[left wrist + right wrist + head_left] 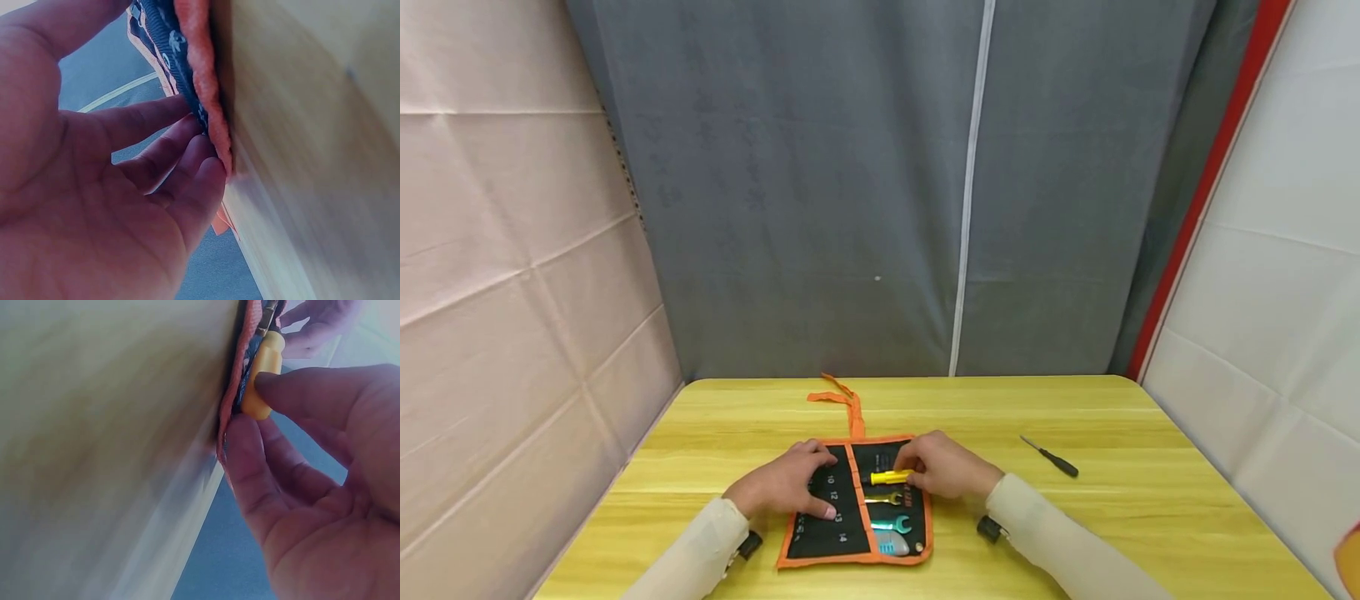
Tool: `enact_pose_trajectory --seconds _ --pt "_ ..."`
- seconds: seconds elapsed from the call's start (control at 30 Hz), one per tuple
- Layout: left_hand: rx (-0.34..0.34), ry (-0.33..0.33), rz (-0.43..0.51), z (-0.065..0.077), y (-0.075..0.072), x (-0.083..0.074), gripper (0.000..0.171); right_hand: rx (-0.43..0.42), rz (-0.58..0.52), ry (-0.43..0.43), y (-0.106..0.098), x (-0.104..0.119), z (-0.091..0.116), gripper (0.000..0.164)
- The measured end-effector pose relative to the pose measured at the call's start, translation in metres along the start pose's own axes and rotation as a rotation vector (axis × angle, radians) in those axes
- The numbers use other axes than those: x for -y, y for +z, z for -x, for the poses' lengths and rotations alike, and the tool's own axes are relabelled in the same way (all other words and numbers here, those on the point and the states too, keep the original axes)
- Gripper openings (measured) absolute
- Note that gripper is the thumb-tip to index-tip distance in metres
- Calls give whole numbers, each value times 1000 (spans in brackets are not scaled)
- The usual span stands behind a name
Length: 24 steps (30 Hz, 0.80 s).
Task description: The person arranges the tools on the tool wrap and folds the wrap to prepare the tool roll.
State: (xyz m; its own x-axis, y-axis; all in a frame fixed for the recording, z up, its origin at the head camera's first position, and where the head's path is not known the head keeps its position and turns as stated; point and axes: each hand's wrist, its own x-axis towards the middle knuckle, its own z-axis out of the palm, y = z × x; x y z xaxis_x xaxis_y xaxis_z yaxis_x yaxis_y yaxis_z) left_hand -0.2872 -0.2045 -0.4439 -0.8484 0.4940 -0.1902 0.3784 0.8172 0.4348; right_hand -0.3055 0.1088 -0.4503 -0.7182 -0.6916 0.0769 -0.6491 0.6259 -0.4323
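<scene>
A black tool roll (831,537) with orange edging lies unfolded on the table, numbers printed on its pockets. My left hand (786,482) rests on its left part, thumb and fingers spread; in the left wrist view the fingertips touch the orange-edged side. Between thumb and fingers, my right hand (951,468) pinches the yellow handle of a screwdriver (887,477), also seen in the right wrist view. Its shaft is hidden toward the pocket. Below it in the roll sit a brassy wrench (886,498), a teal wrench (895,524) and a light blue-grey tool (891,544).
A screwdriver with a black handle (1060,463) lies on the yellow wooden table (1120,533) to the right. Orange ties (853,410) extend from the roll's far edge. A grey curtain (820,208) hangs behind the table, with pale cloth walls at both sides.
</scene>
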Motion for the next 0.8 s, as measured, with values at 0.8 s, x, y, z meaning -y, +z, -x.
enact_pose_trajectory --seconds 0.8 --pt "0 12 -2 3 -1 -1 84 -19 68 32 -3 0 -5 16"
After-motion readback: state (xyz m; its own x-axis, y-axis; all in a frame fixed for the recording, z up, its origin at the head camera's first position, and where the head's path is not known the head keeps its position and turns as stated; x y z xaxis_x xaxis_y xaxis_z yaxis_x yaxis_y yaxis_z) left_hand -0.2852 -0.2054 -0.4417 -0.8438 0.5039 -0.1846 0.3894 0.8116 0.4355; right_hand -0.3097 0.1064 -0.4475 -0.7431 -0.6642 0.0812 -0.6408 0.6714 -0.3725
